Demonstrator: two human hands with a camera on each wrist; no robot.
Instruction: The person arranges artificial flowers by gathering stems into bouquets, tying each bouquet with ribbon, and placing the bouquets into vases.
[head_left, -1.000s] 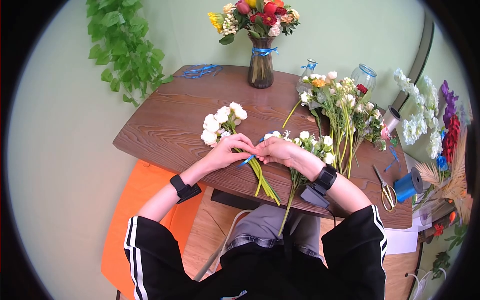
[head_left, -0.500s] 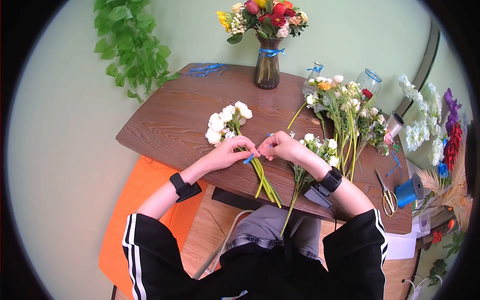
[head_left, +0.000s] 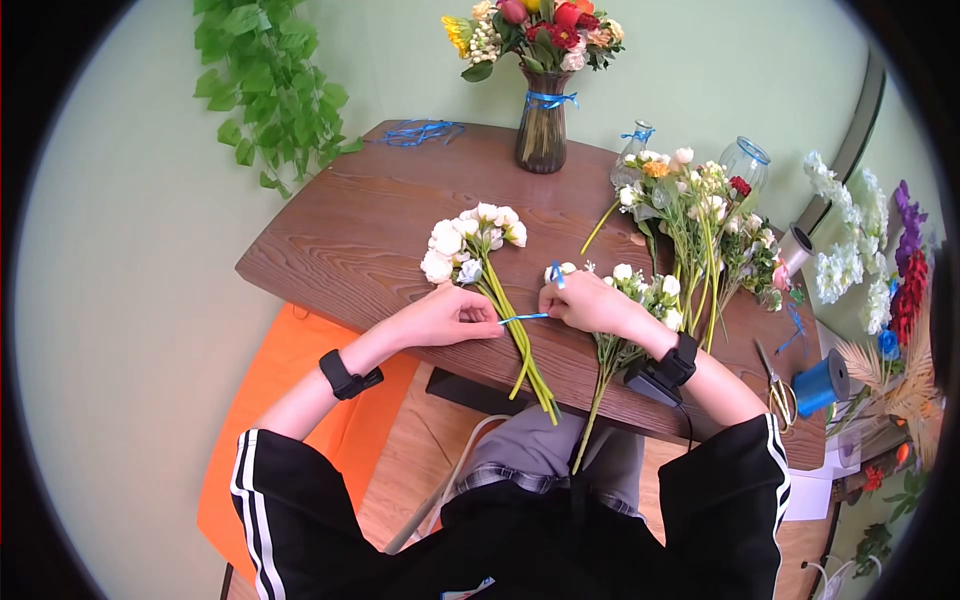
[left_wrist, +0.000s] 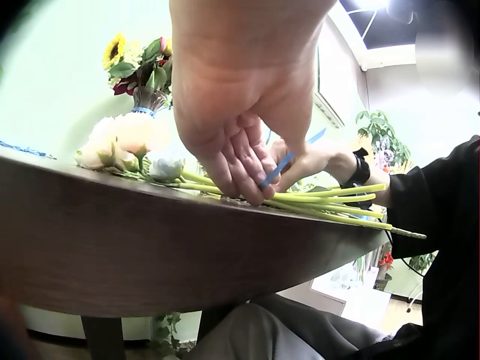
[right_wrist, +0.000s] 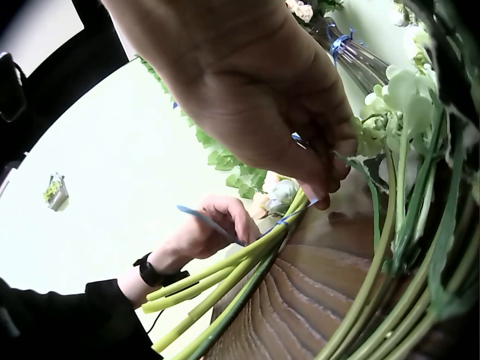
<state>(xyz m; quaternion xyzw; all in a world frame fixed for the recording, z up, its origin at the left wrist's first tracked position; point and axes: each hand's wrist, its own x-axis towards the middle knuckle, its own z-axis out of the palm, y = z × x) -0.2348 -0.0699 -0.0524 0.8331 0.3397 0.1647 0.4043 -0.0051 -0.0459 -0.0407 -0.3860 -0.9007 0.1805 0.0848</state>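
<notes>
A bunch of white flowers (head_left: 450, 240) lies on the wooden table, its green stems (head_left: 530, 365) reaching past the front edge. Across the stems runs a blue ribbon (head_left: 524, 318), stretched between both hands. My left hand (head_left: 445, 316) pinches one end at the left of the stems; in the left wrist view a blue end sticks up beside the left fingers (left_wrist: 244, 161). My right hand (head_left: 595, 303) pinches the other part to the right, and in the right wrist view the ribbon (right_wrist: 294, 216) leads from its fingertips round the stems.
White flower sprigs (head_left: 640, 290) lie by my right hand, with more mixed flowers (head_left: 700, 210) behind. Scissors (head_left: 776, 385) and a blue ribbon spool (head_left: 820, 382) are at the right. A flower-filled vase (head_left: 541, 130) and loose blue ribbon (head_left: 422, 132) stand and lie at the back.
Both hands have drawn apart from over the stems, the left to the left and the right to the right, and the ribbon now shows taut between them. The white flowers are more fully in view.
</notes>
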